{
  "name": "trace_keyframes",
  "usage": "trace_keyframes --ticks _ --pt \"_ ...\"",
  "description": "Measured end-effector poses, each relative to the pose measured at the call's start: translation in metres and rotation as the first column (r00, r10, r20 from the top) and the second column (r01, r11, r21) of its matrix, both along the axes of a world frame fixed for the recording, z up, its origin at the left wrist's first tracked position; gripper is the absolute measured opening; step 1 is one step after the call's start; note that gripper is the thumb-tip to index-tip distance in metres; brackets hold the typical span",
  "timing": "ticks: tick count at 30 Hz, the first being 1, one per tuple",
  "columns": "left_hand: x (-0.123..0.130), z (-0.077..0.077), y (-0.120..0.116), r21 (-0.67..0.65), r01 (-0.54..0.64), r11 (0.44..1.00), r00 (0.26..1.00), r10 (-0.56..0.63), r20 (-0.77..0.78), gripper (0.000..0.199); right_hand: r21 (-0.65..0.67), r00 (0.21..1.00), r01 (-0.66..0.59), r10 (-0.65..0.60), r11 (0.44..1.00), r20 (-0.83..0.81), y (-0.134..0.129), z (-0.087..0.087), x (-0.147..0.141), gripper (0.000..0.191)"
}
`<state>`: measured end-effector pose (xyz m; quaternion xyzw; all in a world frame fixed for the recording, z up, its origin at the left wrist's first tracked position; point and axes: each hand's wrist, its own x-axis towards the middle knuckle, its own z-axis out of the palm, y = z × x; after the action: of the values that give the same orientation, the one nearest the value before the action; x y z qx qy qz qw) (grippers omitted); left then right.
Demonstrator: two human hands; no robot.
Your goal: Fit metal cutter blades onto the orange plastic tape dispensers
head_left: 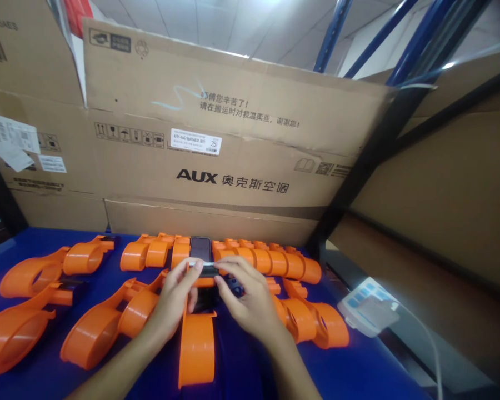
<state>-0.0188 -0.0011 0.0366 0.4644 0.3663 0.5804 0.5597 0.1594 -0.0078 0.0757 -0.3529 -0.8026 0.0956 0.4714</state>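
Observation:
Between my two hands is a thin pale strip with a toothed edge (204, 264), held level at the middle of the blue surface. My left hand (177, 294) pinches its left end with thumb and forefinger. At the right end, the fingertips of my right hand (245, 294) close on the strip or on the dark piece (209, 271) just below it; I cannot tell which. Directly below my hands lies an orange plastic part with a wide curved band (197, 350). A dark rectangular object (200, 248) stands just behind the strip.
Rows of similar orange parts (94, 330) lie left and right on the blue surface (150, 378). A white power strip with a plug and cable (369, 305) sits at the right edge. Tall cardboard (150, 178) closes off the back, beside a dark rack post (354, 166).

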Motion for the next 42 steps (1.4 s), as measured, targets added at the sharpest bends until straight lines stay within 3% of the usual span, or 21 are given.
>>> trace_keyframes --ticks 4,11,16,24,31,42 --pt "0.000 0.003 0.000 -0.011 -0.025 1.000 0.999 0.025 0.029 0.045 -0.002 0.999 0.032 -0.032 0.999 0.013 0.000 0.001 0.002 0.020" --pt "-0.001 0.003 -0.001 0.019 -0.078 0.997 0.997 0.078 0.017 0.042 0.068 0.944 0.328 -0.324 0.942 -0.059 0.003 0.005 0.011 0.013" --pt "-0.001 0.001 -0.001 0.021 -0.077 0.997 0.997 0.076 0.029 0.042 0.071 0.912 0.410 -0.411 0.909 0.003 0.006 0.004 0.020 0.013" --pt "-0.001 0.002 -0.003 0.026 -0.071 0.997 0.997 0.071 0.007 0.039 0.029 0.916 0.369 -0.368 0.929 0.160 0.009 -0.002 0.020 0.012" --pt "-0.004 0.003 0.000 -0.004 -0.085 0.996 0.996 0.085 0.038 0.040 -0.049 0.929 0.248 -0.223 0.968 0.296 0.008 -0.009 0.007 0.013" --pt "-0.008 0.006 0.001 0.011 -0.104 0.995 0.993 0.103 0.052 0.039 -0.095 0.924 0.170 -0.125 0.981 0.360 0.006 -0.015 0.001 0.016"
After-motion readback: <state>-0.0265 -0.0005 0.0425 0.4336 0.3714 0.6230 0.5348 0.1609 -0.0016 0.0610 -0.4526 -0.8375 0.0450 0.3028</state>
